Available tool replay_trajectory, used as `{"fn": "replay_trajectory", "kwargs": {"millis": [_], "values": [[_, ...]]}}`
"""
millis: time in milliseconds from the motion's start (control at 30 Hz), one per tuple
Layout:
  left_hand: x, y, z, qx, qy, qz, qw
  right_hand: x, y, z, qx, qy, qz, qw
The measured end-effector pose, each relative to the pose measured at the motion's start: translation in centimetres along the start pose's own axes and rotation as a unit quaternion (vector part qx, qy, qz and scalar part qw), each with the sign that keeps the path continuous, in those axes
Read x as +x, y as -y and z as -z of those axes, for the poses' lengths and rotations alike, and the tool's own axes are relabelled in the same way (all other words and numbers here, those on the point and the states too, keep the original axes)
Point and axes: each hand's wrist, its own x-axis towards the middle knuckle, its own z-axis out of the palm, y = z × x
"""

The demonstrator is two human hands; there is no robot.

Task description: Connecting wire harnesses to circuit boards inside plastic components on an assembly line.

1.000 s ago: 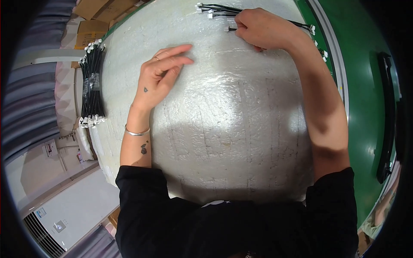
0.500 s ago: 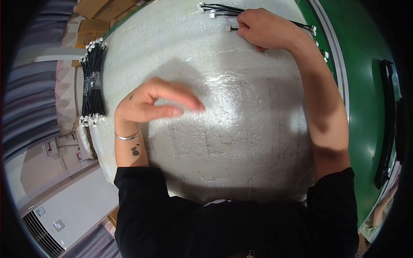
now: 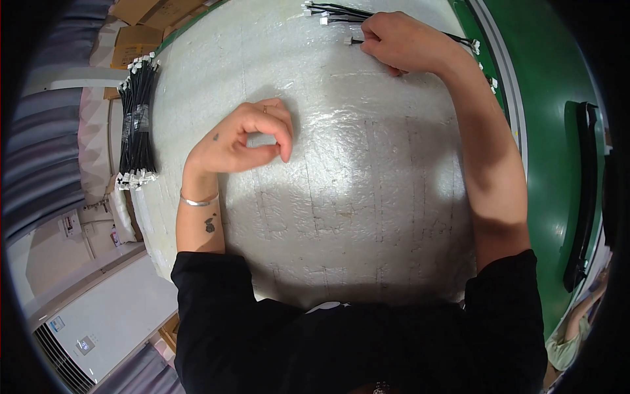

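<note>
At the far right of the work surface, my right hand (image 3: 408,43) pinches a black cable with a small white connector (image 3: 348,41) poking out past the fingertips. Just beyond it lie several loose black cables (image 3: 341,13) with white connectors, partly hidden under that hand. Over the left middle of the surface, my left hand (image 3: 246,139) is curled with thumb and index fingertips together, and nothing shows between them. A taped bundle of black cables (image 3: 136,121) with white connectors at both ends lies at the left edge.
A clear plastic film covers the pale work surface (image 3: 348,217). Along the right runs a green surface (image 3: 551,144) behind a grey rail, with a long black object (image 3: 581,197) on it. Cardboard boxes (image 3: 134,44) stand at far left. Another person's arm (image 3: 581,322) shows at lower right.
My left hand has moved slightly up and its thumb and index finger have closed together from a wider gap. My right hand stays nearly in place on the cable.
</note>
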Motion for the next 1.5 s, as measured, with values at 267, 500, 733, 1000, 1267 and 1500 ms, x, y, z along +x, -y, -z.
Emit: {"fn": "replay_trajectory", "kwargs": {"millis": [267, 500, 733, 1000, 1267, 1500], "values": [[0.8, 0.3, -1.2, 0.061, -0.196, 0.134, 0.969, 0.5, 0.7, 1.1, -0.058, 0.028, 0.031, 0.997], [1.4, 0.8, -2.6, 0.229, -0.167, 0.044, 0.958, 0.5, -0.2, -1.5, -0.098, -0.010, 0.043, 0.994], [1.8, -1.7, -2.9, 0.197, -0.220, 0.120, 0.948, -0.3, 1.1, -1.3, -0.097, -0.140, 0.063, 0.983], [0.5, 4.4, -1.6, -0.168, -0.408, 0.103, 0.891, 0.3, 5.0, -7.2, -0.105, -0.136, 0.259, 0.950], [0.6, 5.7, -0.9, -0.040, -0.360, 0.051, 0.931, 0.9, 4.7, -6.8, -0.139, -0.150, 0.227, 0.952], [1.0, 3.9, -1.2, -0.059, -0.405, 0.078, 0.909, 1.3, 4.9, -6.8, -0.159, -0.170, 0.260, 0.937]]}}
